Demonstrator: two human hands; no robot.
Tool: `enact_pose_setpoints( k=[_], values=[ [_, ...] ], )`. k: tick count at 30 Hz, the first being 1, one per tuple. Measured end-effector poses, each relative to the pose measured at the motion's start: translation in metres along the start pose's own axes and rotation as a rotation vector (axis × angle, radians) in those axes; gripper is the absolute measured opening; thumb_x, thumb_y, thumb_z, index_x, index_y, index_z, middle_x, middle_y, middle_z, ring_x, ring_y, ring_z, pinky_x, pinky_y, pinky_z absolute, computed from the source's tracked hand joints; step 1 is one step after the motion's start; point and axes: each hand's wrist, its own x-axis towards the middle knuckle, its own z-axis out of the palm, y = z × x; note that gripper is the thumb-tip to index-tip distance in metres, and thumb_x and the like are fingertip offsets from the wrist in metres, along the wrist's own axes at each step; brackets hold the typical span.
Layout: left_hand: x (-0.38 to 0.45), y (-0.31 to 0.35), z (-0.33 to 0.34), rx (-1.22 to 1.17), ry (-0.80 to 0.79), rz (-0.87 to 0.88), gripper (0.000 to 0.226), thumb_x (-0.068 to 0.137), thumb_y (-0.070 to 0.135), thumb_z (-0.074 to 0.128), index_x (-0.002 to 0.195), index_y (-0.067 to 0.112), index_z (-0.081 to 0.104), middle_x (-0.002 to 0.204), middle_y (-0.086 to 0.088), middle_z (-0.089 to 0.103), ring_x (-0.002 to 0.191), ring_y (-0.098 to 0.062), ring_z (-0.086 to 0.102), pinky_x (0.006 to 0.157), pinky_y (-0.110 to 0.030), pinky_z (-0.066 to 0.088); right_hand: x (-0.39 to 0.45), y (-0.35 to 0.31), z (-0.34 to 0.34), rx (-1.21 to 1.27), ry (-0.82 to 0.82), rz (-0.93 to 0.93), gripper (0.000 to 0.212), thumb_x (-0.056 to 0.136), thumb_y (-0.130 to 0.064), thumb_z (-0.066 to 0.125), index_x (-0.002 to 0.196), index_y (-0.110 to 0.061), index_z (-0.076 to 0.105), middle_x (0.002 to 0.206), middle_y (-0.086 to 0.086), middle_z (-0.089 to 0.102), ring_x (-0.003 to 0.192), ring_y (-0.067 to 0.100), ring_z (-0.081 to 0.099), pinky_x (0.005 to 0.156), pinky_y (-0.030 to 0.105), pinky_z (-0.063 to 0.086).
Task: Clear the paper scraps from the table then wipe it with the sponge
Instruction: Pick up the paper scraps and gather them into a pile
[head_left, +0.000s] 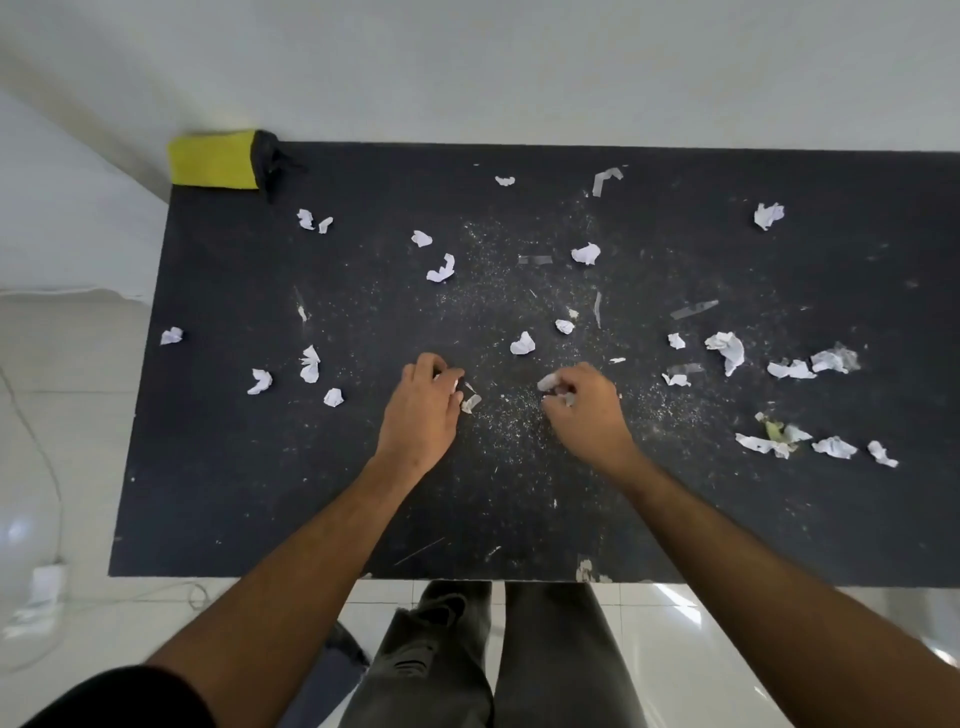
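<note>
Hands at work over a black table, seen from above: two bare forearms reaching in from the near edge toward its middle. Left hand, fingers curled, pinching a small white scrap against the tabletop; right hand, fingers curled likewise, gripping crumpled white paper that shows at the knuckles. Loose paper scraps scattered across the surface, roughly two dozen by count: seven on the left side, among them one lying right at the left edge; some eight through the centre, including a crumpled ball just beyond the hands; about ten on the right, one far back and a cluster near the right front with a greenish bit among it. Several flat grey strips of tape, about six, stuck among the scraps, plus fine pale crumbs dusting the middle. One sponge, yellow with a dark end, at the far left corner of the table, well apart from both hands, long axis running left to right along the back edge, dark end pointing right. Two dark trouser legs on white floor tiles below the near edge.
</note>
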Motion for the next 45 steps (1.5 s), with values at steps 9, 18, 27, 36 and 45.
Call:
enact_pose_setpoints(
  k=[9,18,27,36,45],
  values=[
    [0.008,-0.003,-0.013,-0.271,0.057,-0.113,0.009,0.106,0.012,0.046,0.109,0.011,0.054,0.096,-0.002,0.063,0.083,-0.019,0.06,0.076,-0.036,0.051,0.059,-0.023,-0.003,-0.044,-0.049,-0.09,0.027,0.1,-0.014,0.036,0.091,-0.011,0.061,0.083,0.004,0.063,0.065,0.013,0.05,0.057,0.027,0.037],
    [-0.038,-0.038,-0.04,-0.332,0.134,-0.414,0.008,0.103,0.019,0.045,0.108,0.02,0.051,0.078,0.007,0.053,0.071,-0.011,0.052,0.067,-0.027,0.039,0.071,-0.028,0.016,-0.513,-0.195,-0.255,0.024,0.106,-0.024,0.045,0.119,-0.004,0.049,0.115,0.018,0.06,0.101,0.032,0.058,0.08,0.043,0.051],
    [-0.064,-0.09,-0.043,-0.211,0.17,-0.509,0.042,0.1,0.032,0.059,0.136,0.014,0.049,0.127,-0.008,0.048,0.11,-0.027,0.056,0.097,-0.042,0.05,0.055,-0.066,0.042,-0.36,-0.361,-0.32,0.019,0.107,-0.018,0.033,0.11,-0.006,0.046,0.084,0.011,0.061,0.073,0.028,0.058,0.065,0.04,0.045],
    [-0.051,-0.106,-0.045,-0.22,0.108,-0.397,0.016,0.107,0.027,0.043,0.099,0.014,0.049,0.103,0.0,0.048,0.079,-0.02,0.05,0.07,-0.036,0.044,0.049,-0.119,0.1,-0.246,-0.352,-0.448,0.024,0.105,-0.027,0.043,0.092,-0.014,0.057,0.088,-0.002,0.061,0.077,0.015,0.056,0.069,0.034,0.045],
    [-0.082,-0.161,-0.092,-0.239,0.104,-0.454,0.018,0.103,0.019,0.049,0.119,0.022,0.056,0.087,0.007,0.065,0.074,-0.009,0.06,0.069,-0.02,0.046,0.049,-0.182,0.182,-0.469,-0.408,-0.466,0.049,0.103,-0.043,0.048,0.144,-0.02,0.034,0.128,0.01,0.056,0.106,0.029,0.062,0.087,0.044,0.054]
  ],
)
